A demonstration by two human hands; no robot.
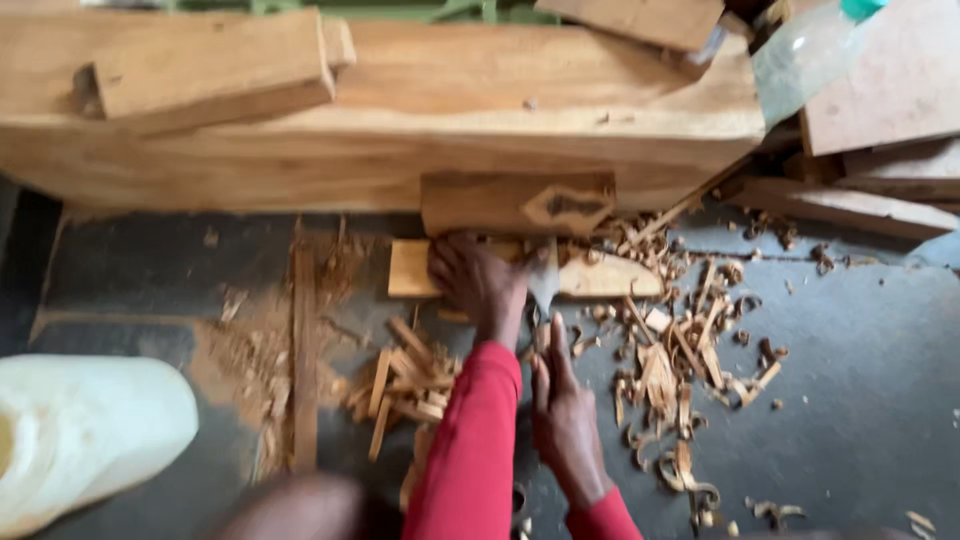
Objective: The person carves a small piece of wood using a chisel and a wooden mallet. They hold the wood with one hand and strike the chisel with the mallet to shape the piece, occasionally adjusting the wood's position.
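Far left of the hands, on the dark floor (850,380): a pale plastic jug (85,435), cut off by the frame edge, and a thin wood strip (304,360) lying lengthwise amid sawdust. Above, a big timber beam (400,130) spans the view w/ a loose block (215,65) on top.

Left hand (478,280), red sleeve: fingers spread flat, pressing down on a small pale board (600,275) that lies on the floor, butted against a darker block (515,202) under the beam. Nothing is gripped; it pins only. Just below it, a heap of split offcuts (405,385).

Right hand (565,420), close beside the left forearm: curled around a handle, mostly hidden; a grey blade (545,275), blurred, sits on the board next to the left fingers. Tool type unclear, prob. a hatchet or chisel.

Board: judged light, stiff, dry; likely to skid or split along the grain, so hold flat from above, fingers clear of the edge being cut.

Right of hands: curled shavings (680,370), stacked planks (880,90), a clear plastic bottle (800,50), partly cropped. A knee at the bottom edge is too blurred to detail.
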